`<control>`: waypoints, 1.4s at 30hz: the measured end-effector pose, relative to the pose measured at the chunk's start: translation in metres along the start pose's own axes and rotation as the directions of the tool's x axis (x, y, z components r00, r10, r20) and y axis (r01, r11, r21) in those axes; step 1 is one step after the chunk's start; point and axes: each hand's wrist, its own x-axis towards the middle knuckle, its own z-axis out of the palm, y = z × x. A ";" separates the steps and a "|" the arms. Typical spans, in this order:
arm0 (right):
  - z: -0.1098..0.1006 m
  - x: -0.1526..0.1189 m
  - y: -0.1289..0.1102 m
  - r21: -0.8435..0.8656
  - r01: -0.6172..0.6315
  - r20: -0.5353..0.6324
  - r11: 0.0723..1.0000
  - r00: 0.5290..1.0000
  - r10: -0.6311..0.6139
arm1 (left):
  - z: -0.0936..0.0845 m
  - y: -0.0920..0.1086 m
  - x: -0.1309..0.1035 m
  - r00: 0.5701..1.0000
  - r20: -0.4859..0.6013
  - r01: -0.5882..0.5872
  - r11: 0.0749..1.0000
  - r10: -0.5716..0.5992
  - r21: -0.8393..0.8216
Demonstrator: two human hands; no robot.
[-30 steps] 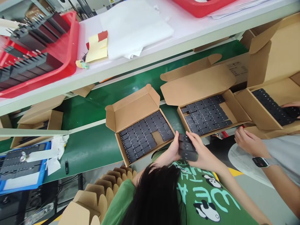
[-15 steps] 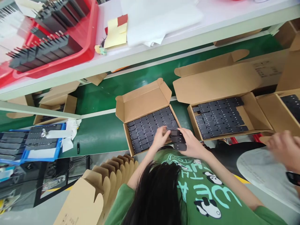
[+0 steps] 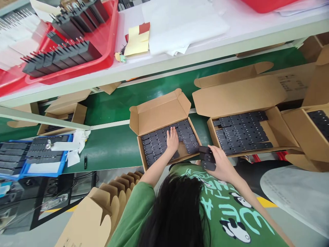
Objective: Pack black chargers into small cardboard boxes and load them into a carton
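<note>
An open cardboard box (image 3: 151,120) holds rows of black plastic parts (image 3: 155,142), with bare cardboard showing near its front right. My left hand (image 3: 172,139) lies on these parts, its fingers stretched out and holding nothing. Beyond the box's front right corner, my right hand (image 3: 218,161) grips a small stack of black parts (image 3: 207,158). The underside of that stack and some of the right fingertips are hidden.
A second open box (image 3: 279,128) of black parts stands to the right, with another at the far right edge. Folded cartons (image 3: 84,219) stand below left. Blue trays (image 3: 60,168) lie left. A shelf (image 3: 164,61) with a red tray (image 3: 109,51) runs above. A person's grey clothing shows right.
My left hand has moved left off the stack and flattened onto the boxed parts. My right hand has shifted right and down with the stack. The other person's hand has left the view.
</note>
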 end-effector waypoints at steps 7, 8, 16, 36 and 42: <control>-0.001 -0.027 0.011 -0.008 -0.129 -0.116 0.992 0.985 0.127 | -0.003 -0.001 0.002 1.000 0.024 -0.016 1.000 0.017 -0.022; 0.000 -0.029 0.012 -0.004 -0.136 -0.125 0.991 0.983 0.134 | -0.004 -0.001 0.001 0.999 0.035 -0.034 0.999 0.034 0.003; 0.002 -0.029 0.016 0.030 -0.136 -0.132 0.990 0.981 0.139 | -0.011 -0.008 0.008 0.996 0.047 -0.082 0.989 0.077 0.127; -0.013 -0.031 0.015 0.072 -0.135 -0.170 0.988 0.975 0.146 | -0.006 -0.025 0.012 0.997 -0.006 -0.081 0.992 0.082 0.099; -0.012 -0.033 0.020 0.071 -0.130 -0.167 0.989 0.976 0.140 | -0.004 -0.032 0.010 0.998 -0.010 -0.063 0.998 0.063 0.002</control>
